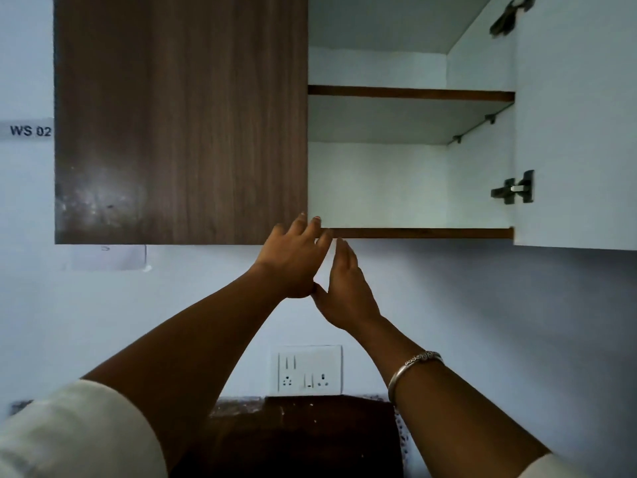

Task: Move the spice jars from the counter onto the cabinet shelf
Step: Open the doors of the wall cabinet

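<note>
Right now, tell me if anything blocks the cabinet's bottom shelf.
Nothing visible blocks the bottom shelf on the right, where the right door stands open. The closed left door covers the left half. The left hand and right hand, holding nothing, hover at its front edge.

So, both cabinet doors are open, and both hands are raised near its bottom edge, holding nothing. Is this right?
Not quite. Only the right door is open. The left door is closed, as the head view shows. The rest is right: the left hand and the right hand are raised near the cabinet's bottom edge, holding nothing.
</note>
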A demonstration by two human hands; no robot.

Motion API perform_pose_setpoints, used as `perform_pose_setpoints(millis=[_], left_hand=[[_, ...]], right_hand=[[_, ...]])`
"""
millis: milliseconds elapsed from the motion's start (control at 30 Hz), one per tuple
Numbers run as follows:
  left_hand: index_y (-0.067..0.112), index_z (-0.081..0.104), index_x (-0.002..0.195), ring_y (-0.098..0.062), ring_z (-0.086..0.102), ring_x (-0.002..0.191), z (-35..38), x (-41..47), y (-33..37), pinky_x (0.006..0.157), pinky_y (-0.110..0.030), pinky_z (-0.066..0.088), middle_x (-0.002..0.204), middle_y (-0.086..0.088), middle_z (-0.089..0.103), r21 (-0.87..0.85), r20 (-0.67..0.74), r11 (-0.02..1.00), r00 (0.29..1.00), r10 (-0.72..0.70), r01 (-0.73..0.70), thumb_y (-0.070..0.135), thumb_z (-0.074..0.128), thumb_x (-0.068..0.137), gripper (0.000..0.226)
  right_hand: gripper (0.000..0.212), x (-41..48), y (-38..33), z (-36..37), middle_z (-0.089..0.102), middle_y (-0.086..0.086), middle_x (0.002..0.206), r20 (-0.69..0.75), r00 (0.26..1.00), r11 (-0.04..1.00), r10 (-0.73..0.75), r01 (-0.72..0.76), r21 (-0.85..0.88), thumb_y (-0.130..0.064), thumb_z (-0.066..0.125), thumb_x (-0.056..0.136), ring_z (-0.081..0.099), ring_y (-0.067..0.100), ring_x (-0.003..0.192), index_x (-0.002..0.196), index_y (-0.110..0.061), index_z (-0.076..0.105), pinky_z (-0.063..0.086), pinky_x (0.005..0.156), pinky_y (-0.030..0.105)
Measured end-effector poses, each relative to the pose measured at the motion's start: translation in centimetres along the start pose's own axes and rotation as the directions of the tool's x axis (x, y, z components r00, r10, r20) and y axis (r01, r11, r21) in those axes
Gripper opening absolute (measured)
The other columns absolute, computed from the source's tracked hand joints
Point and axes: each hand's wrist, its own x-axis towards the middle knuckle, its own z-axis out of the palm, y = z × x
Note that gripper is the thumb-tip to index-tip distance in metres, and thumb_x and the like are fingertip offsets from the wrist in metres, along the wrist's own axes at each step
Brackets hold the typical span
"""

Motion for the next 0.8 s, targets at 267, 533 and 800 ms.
perform_pose_setpoints(millis=[267, 533, 800], left_hand=[[0.013, 0.016, 0.146, -0.034, 0.015, 0.142, 3.3, 3.6, -4.3, 0.109, -0.05, 0.031, 0.153, -0.014, 0.019, 0.165, -0.05, 0.981, 0.993, 0.111, -0.101, 0.05, 0.071, 0.071, 0.101], [0.011, 0.009, 0.148, -0.037, -0.001, 0.144, 5.0, 6.7, -5.8, 0.11, -0.062, 0.01, 0.157, -0.015, 0.004, 0.441, 0.002, 0.864, 0.963, 0.268, -0.242, 0.06, 0.061, 0.074, 0.103], [0.013, 0.022, 0.144, -0.041, 0.0, 0.143, 5.4, 8.2, -5.8, 0.11, -0.063, 0.008, 0.154, -0.018, 0.018, 0.481, -0.035, 0.858, 0.974, 0.225, -0.181, 0.044, 0.055, 0.085, 0.074]], right_hand=[[0.082, 5.1, -0.8, 6.2, 0.015, 0.007, 0.157, -0.111, 0.99, 0.944, 0.087, -0.046, 0.326, -0.023, 0.059, 0.09, 0.033, 0.027, 0.137, 0.149, -0.01, 0.005, 0.035, 0.105, 0.032], [0.066, 7.2, -1.1, 9.1, 0.029, 0.003, 0.153, -0.232, 0.971, 0.9, 0.057, 0.051, 0.434, -0.006, 0.052, 0.092, 0.038, 0.022, 0.135, 0.148, -0.013, 0.017, 0.039, 0.106, 0.03], [0.032, 8.0, -1.6, 9.4, 0.07, 0.013, 0.108, -0.418, 0.873, 0.77, 0.251, 0.081, 0.632, -0.004, 0.047, 0.094, 0.066, 0.023, 0.096, 0.125, -0.002, 0.056, 0.046, 0.074, 0.009]])
